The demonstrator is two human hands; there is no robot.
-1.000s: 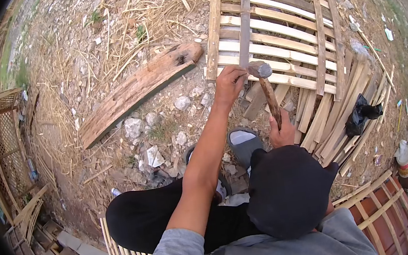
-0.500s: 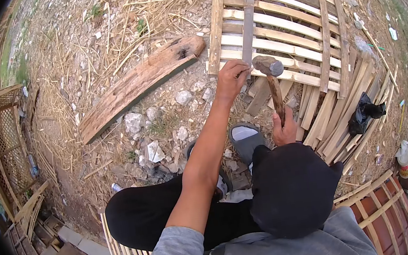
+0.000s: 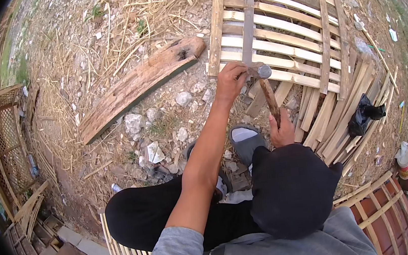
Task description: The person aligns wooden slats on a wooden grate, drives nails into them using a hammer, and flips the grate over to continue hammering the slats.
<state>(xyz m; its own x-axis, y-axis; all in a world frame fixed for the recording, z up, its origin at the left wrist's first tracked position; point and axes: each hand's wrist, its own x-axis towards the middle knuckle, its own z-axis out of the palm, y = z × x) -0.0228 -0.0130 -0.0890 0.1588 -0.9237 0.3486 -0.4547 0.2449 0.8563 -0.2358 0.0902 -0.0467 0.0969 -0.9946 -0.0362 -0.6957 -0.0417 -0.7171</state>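
Observation:
My right hand [image 3: 282, 129] grips the wooden handle of a hammer [image 3: 270, 100]. The hammer's metal head is raised close to the fingertips of my left hand [image 3: 231, 81]. Those fingers are pinched together at the near edge of a slatted wooden panel [image 3: 302, 54], by the end of its dark grey crosspiece [image 3: 248, 25]. Whatever the pinch holds is too small to make out. The panel lies on the ground, with pale slats running across several longer strips.
A thick weathered beam [image 3: 143, 86] lies left of the panel among stones and straw. Loose slats [image 3: 332, 111] are piled at the right, with a black plastic bag [image 3: 364, 115] on them. A white bucket [image 3: 405, 156] stands farther right. Sandaled feet [image 3: 246, 142] are below my hands.
The hammer head has moved left toward my left hand, and my right hand has shifted slightly left with it. My left hand stays at nearly the same spot.

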